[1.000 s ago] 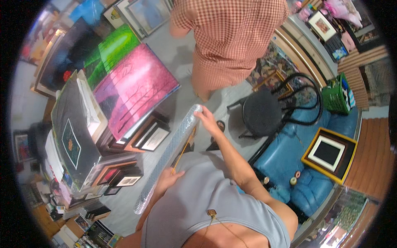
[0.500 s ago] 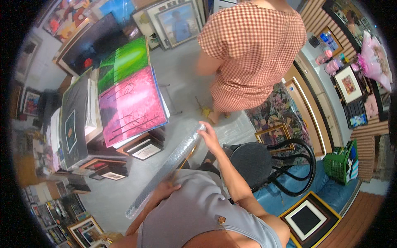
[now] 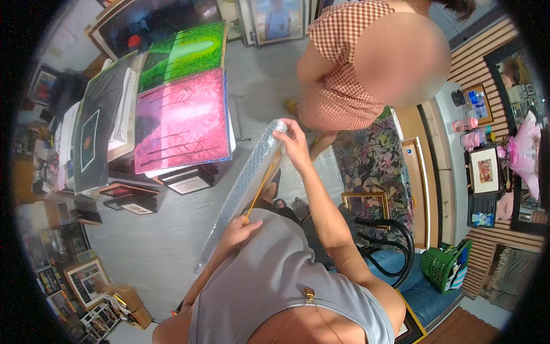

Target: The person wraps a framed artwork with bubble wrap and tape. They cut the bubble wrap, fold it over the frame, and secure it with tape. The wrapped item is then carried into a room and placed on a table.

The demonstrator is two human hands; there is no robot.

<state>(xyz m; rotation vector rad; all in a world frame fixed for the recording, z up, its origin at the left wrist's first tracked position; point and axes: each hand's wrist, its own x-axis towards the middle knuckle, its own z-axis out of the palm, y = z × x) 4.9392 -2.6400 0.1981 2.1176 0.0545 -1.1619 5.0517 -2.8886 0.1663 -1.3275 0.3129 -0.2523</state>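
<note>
A long, flat picture frame in clear bubble wrap (image 3: 245, 180) stands in front of my body, seen nearly edge-on and slanting from upper right to lower left. A thin gold frame edge shows along its side nearest me. My right hand (image 3: 293, 142) grips its far upper end, fingers and thumb bent over the corner. Lower down, my left hand (image 3: 240, 231) clasps the side close to my waist, with the thumb stretched along it. The face of the frame is hidden from here.
To the left, pink (image 3: 183, 123) and green (image 3: 183, 54) tree paintings lie on a stack. Ahead stands a person in a checked dress (image 3: 338, 106). A black chair (image 3: 404, 246), blue sofa (image 3: 438, 289) and green basket (image 3: 442, 265) are at right. More frames (image 3: 86, 281) lean at lower left.
My view has turned, and the wrapped frame has swung a little more upright, still in both hands. The person in the checked dress has turned and shifted right.
</note>
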